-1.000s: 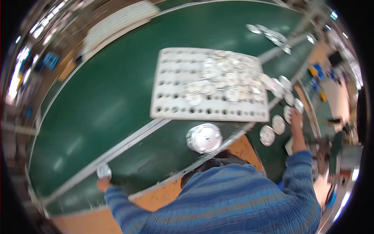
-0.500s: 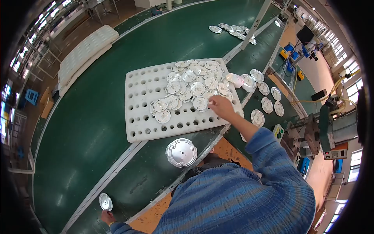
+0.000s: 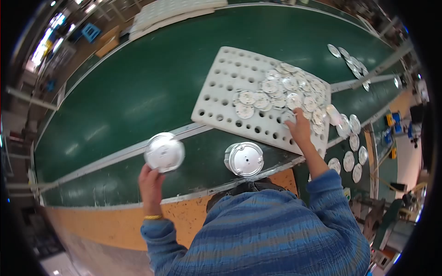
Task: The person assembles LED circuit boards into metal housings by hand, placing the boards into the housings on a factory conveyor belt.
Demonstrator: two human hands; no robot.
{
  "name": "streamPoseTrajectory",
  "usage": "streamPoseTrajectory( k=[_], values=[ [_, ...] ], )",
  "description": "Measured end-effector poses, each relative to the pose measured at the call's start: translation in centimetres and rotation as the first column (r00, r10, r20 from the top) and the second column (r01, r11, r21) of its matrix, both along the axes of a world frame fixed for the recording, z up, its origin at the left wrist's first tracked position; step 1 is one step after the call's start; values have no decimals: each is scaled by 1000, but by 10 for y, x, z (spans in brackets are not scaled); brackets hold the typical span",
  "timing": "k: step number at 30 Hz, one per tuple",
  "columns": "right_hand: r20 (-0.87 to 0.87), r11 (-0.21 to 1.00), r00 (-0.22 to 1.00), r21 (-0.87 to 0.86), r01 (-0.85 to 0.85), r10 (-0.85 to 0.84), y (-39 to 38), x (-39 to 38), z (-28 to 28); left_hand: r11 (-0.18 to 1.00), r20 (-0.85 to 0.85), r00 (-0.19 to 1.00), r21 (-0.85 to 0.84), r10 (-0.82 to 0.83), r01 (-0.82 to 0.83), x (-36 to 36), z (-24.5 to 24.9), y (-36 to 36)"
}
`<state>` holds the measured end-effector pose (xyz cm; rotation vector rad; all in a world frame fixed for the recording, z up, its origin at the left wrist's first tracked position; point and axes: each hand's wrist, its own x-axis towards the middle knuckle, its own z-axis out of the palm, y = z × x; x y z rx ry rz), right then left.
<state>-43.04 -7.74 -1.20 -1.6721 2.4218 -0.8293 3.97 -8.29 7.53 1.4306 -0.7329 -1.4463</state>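
Note:
My left hand (image 3: 151,184) grips a shiny round metal disc (image 3: 165,152) by its lower edge, held up over the near strip of the green table. My right hand (image 3: 301,131) is closed on a smaller silver disc (image 3: 288,117), pinched between thumb and fingers at the near edge of a heap of similar discs (image 3: 294,87). The heap lies on a white foam board (image 3: 232,99) with rows of round holes. Between my hands, a round silver metal housing (image 3: 245,159) sits near the table's front edge.
More discs lie beyond the board at the far right (image 3: 354,64), and others are spread to my right (image 3: 348,161). A crumpled white and pink bag (image 3: 333,115) rests by the board. Stacked white foam boards (image 3: 170,14) stand at the far edge of the green table (image 3: 115,106).
My left hand has brought its disc up and inward, closer to the housing. My right hand now has a disc pinched at the heap's edge. The view has turned left.

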Motion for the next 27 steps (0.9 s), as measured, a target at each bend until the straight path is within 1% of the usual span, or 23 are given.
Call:
streamPoseTrajectory(
  k=[1, 2, 3, 4, 5, 7, 8, 11, 14, 17, 18, 21, 24, 27],
  values=[
    [121, 1000, 993, 4, 14, -15, 2, 6, 5, 998, -44, 997, -17, -67, 66, -13, -4, -1],
    [234, 999, 971, 14, 38, -40, 7, 8, 16, 996, -113, 989, -24, -91, 88, -33, 1, 0],
    [341, 997, 937, 30, 70, -77, 14, 7, 27, 991, -115, 985, -16, -131, 130, -50, 5, 0],
    [531, 998, 846, -4, 68, -55, 18, 11, 37, 984, -120, 976, -6, -179, 180, -65, 8, 0],
    [644, 999, 765, -35, 41, -9, 22, 16, 51, 972, -127, 964, 4, -232, 234, -80, 11, 1],
    [824, 994, 560, -106, 6, 84, 30, 32, 83, 954, -154, 942, -29, -299, 298, -110, 17, 6],
    [869, 995, 487, -96, 4, 82, 35, 40, 98, 942, -167, 927, -48, -335, 332, -121, 20, 7],
    [924, 991, 361, -108, -75, 128, 46, 56, 126, 904, -222, 878, -52, -425, 424, -146, 24, 13],
    [972, 991, 206, -91, -101, 110, 53, 72, 132, 865, -256, 834, -22, -489, 501, -157, 23, 18],
    [970, 991, 232, -45, -130, 75, 57, 85, 133, 840, -237, 817, 4, -526, 542, -165, 27, 24],
    [966, 993, 257, -10, -115, 40, 59, 88, 134, 838, -235, 815, 3, -530, 546, -167, 28, 26],
    [951, 996, 303, -35, -83, 58, 64, 96, 130, 832, -229, 810, 0, -540, 555, -170, 29, 31],
    [970, 990, 221, -121, 78, 101, 61, 96, 126, 825, -231, 801, -10, -552, 565, -172, 30, 34],
    [997, 992, 27, -81, 97, 78, 61, 97, 126, 825, -234, 799, -20, -554, 565, -173, 32, 35]
  ],
)
